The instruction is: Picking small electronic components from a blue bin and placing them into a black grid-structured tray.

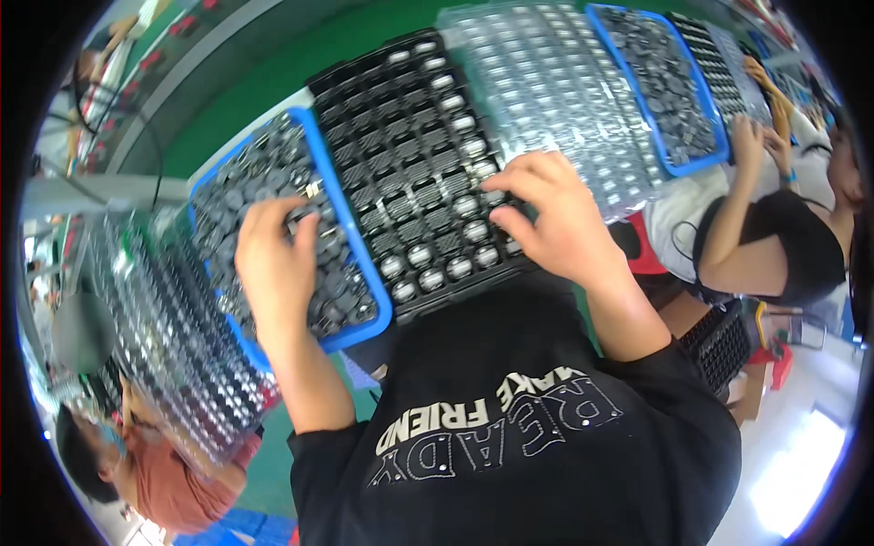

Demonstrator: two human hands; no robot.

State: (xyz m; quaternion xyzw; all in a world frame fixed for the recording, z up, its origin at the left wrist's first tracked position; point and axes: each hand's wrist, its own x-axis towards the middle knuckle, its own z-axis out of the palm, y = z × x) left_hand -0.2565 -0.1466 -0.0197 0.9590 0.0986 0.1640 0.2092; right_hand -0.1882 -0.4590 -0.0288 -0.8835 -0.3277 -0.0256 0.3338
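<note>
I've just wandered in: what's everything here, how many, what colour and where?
Near bin: one, blue, left of centre
Far bin: one, blue, upper right
Grey parts: uncountable, dark grey, in both bins
Black tray: one, black, centre
Silver parts: many, silvery, in black tray
Clear trays: several, transparent, left and right
Cardboard: some, brown, lower right
Other people: several, mixed clothing, both sides
Shirt: one, black, bottom centre
Left hand: one, bare, over near bin
Right hand: one, bare, over black tray
</note>
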